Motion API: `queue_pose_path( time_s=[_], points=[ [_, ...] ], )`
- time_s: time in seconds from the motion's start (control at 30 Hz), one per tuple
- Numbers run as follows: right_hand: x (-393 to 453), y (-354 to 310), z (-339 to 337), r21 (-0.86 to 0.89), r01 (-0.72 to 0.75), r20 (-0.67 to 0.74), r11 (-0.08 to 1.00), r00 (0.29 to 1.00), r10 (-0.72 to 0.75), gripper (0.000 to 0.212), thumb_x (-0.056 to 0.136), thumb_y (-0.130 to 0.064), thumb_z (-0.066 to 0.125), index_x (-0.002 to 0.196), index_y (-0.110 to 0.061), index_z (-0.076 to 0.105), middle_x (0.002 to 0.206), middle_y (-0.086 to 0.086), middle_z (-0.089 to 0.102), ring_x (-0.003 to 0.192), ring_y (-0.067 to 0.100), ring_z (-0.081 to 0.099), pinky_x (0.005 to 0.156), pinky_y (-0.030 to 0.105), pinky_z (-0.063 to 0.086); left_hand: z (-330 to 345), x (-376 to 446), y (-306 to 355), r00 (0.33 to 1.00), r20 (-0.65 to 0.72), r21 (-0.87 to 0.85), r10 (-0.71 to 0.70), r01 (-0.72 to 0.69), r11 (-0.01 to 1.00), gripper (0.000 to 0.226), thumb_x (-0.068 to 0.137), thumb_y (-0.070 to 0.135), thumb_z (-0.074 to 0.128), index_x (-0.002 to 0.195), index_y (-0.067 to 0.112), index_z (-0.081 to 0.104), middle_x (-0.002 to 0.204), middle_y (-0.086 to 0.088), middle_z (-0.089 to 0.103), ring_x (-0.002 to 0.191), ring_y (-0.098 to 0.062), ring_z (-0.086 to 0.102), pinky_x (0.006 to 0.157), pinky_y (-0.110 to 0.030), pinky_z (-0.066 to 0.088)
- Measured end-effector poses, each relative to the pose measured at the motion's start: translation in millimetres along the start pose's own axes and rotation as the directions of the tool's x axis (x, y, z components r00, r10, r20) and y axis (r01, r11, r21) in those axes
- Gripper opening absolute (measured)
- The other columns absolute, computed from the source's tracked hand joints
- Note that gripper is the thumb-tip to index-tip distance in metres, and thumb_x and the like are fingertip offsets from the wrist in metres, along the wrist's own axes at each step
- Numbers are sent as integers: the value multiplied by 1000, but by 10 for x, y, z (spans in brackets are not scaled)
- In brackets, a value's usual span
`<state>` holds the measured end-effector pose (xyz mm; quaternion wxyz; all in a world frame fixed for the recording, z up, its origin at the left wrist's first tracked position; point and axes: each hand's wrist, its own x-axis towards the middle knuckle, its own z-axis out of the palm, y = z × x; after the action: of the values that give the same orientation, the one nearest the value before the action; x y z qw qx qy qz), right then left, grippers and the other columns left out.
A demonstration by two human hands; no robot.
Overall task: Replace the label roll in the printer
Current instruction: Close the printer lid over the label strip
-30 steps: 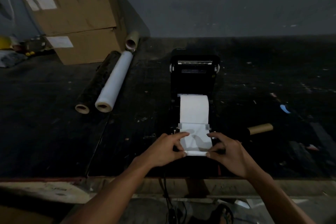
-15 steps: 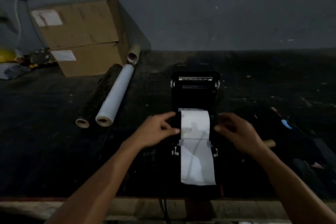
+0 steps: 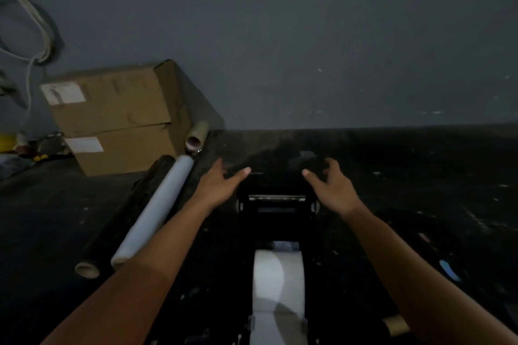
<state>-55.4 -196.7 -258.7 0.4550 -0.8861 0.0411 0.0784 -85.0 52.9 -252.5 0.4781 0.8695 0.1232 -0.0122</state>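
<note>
Both arms extended forward; left hand (image 3: 221,185), right hand (image 3: 330,186) spread, empty.

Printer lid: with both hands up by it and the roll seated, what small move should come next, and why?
Probably grip the open lid at its sides and swing it down. The white roll already sits in the bay with paper fed forward, and the left hand and right hand are open, empty, flanking the lid.

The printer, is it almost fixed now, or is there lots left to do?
Nearly. The new white label roll already sits inside the printer, its paper fed forward toward the front. Both hands are open and empty: the left hand and right hand reach to either side of the raised lid. What's left looks like closing that lid.
</note>
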Motion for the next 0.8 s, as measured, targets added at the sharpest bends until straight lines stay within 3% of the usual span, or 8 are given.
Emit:
queue_pose_path(
  time_s=[0.17,0.23,0.33,0.43,0.57,0.7,0.8],
  points=[
    [-116,-39,176,207,-50,106,977,994,28,80,82,-50,61,145,-22,21,143,8,45,127,26,47,106,37,38,-65,-47,-148,997,43,-17,-63,64,998,101,54,82,62,138,31,38,132,7,57,120,-13,55,106,-36,42],
    [-93,-101,166,264,-60,122,963,992,28,77,82,-47,61,144,-20,24,145,6,42,129,23,44,103,32,36,-64,-1,-133,996,62,-69,-70,74,995,95,56,79,66,134,32,42,130,9,58,117,-10,56,105,-35,43],
    [15,-206,62,290,-51,113,956,993,18,75,82,-47,61,143,-19,28,146,6,40,130,23,42,103,31,35,-12,63,21,990,104,-256,-91,115,960,73,74,53,71,134,23,45,125,8,58,109,-7,56,94,-24,41],
    [200,-296,-147,340,-3,65,940,998,-20,75,82,-44,63,143,-18,28,147,6,39,129,22,43,100,28,36,48,242,240,993,104,-337,-56,88,937,94,58,63,77,135,18,46,130,0,61,110,-8,60,99,-27,44],
    [492,-442,-555,397,59,27,916,997,-76,75,82,-37,66,144,-16,28,148,7,38,127,22,44,92,26,36,94,583,695,992,129,-295,-2,40,955,87,76,47,71,146,17,29,140,0,49,122,-12,50,103,-27,37],
    [779,-501,-973,471,127,-33,873,991,-126,62,83,-19,67,137,-14,38,138,9,48,109,15,51,85,25,43,174,854,1183,976,180,-224,121,-79,971,75,82,31,70,145,16,31,123,12,42,113,-2,39,96,-20,32],
    [1067,-472,-1301,512,137,-27,848,989,-143,57,81,-12,68,130,-24,42,121,2,56,94,11,58,70,18,48,293,1183,1495,956,239,-185,173,-130,974,80,77,29,76,142,26,29,133,18,42,119,-1,42,101,-20,33]
  ],
)
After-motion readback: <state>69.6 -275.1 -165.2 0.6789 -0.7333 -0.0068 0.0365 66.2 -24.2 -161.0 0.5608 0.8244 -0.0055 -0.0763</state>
